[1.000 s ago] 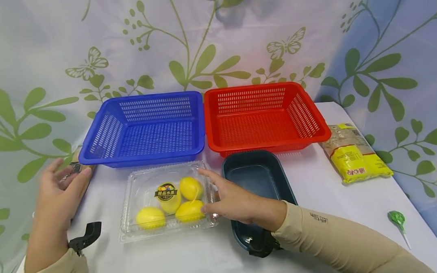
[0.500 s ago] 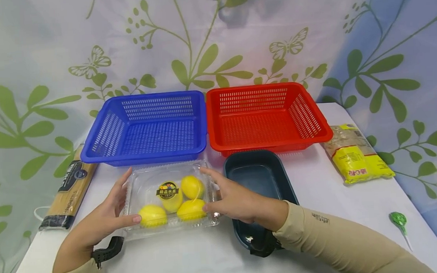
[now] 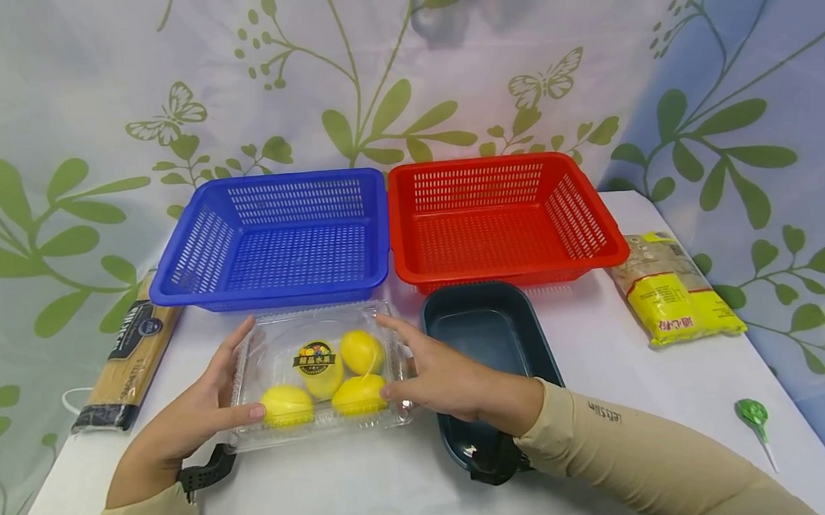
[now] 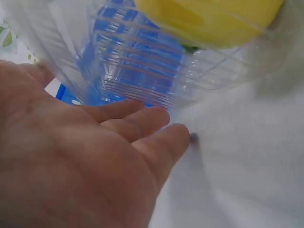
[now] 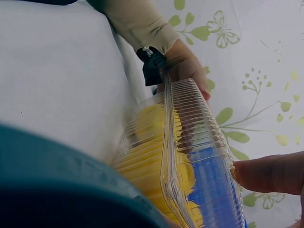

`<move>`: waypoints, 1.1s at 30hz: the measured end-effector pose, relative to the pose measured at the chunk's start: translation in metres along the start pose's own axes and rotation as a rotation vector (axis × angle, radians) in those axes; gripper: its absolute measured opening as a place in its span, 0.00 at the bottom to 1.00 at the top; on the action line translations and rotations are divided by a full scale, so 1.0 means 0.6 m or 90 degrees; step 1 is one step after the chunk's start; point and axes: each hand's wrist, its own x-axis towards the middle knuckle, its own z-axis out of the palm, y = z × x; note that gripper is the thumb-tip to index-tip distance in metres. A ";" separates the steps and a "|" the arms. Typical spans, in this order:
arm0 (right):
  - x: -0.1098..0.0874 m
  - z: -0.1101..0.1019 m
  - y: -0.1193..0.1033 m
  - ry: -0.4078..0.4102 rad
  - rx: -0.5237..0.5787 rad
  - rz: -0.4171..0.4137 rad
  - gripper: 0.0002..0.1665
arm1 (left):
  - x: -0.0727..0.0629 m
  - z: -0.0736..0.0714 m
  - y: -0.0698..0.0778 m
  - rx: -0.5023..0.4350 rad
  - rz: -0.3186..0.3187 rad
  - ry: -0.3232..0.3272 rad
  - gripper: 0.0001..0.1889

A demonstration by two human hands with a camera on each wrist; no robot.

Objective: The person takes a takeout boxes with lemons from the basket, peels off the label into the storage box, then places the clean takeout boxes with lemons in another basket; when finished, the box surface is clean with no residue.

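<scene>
Yellow fruits are showing through a colourless box, whose label is pairing black with gold. A blue basket and a red basket are displaying slotted patterns. A tray is showing dark teal, a sleeve is showing beige, and a green leaf-and-butterfly print is decorating the pale lilac-and-blue backdrop behind the white worktop.

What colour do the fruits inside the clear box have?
The fruits are yellow; the head view shows this best.
</scene>
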 end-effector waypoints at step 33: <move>-0.035 -0.001 -0.047 0.079 -0.423 -0.266 0.43 | 0.003 0.003 -0.008 -0.028 0.024 0.006 0.57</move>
